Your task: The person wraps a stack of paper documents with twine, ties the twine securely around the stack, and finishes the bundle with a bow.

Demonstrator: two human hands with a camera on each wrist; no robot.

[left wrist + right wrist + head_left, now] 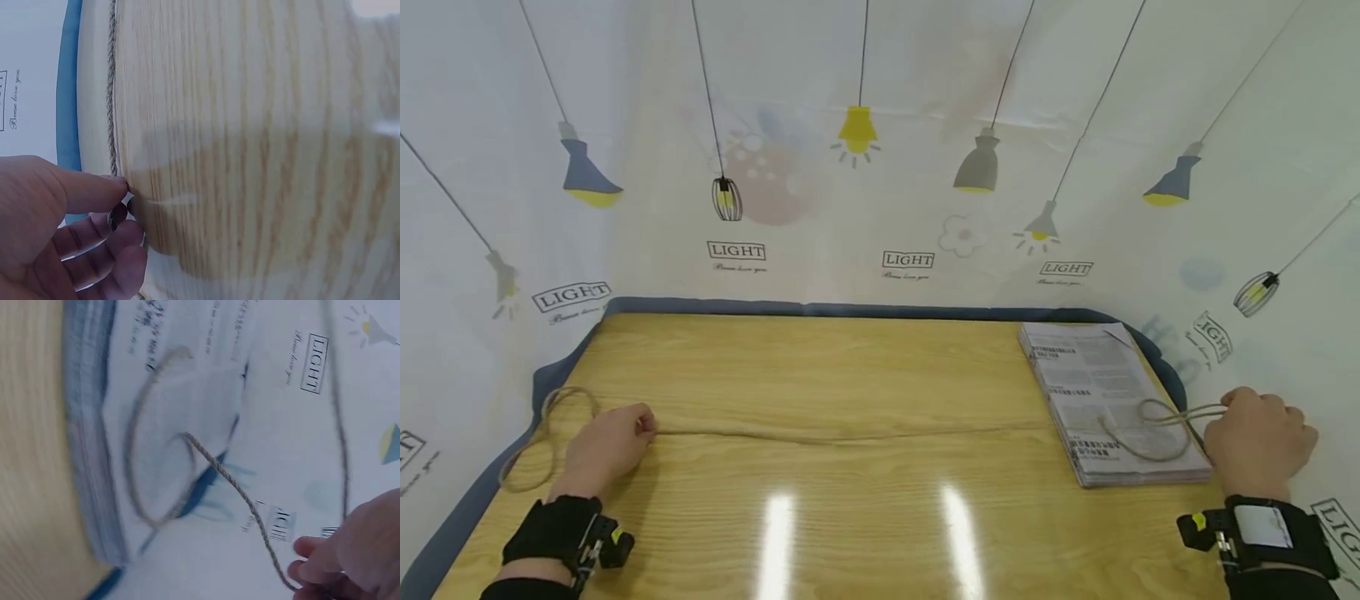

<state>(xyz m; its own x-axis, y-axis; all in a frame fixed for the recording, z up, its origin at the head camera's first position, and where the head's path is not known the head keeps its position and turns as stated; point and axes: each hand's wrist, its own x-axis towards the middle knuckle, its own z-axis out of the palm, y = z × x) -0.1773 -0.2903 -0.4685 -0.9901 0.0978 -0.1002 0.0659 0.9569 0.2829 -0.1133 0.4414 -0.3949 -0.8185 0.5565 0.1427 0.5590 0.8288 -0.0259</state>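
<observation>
- One string [812, 441] lies across the table [715, 517] and loops over the newspapers [1086, 404].
- The left hand [606, 443] pinches it, the right hand [1261, 437] grips it, well apart, probably so it lies straight.

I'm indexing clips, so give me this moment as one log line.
left hand: pinches rope | right hand: grips rope | rope: runs across table | paper stack: table's right side

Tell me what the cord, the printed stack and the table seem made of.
The cord looks like matte plant fibre, perhaps jute: twisted strands. The printed stack seems dull paper, likely newsprint: text, layered edges. The table looks glossy, wood or laminate: grain, reflections.
</observation>
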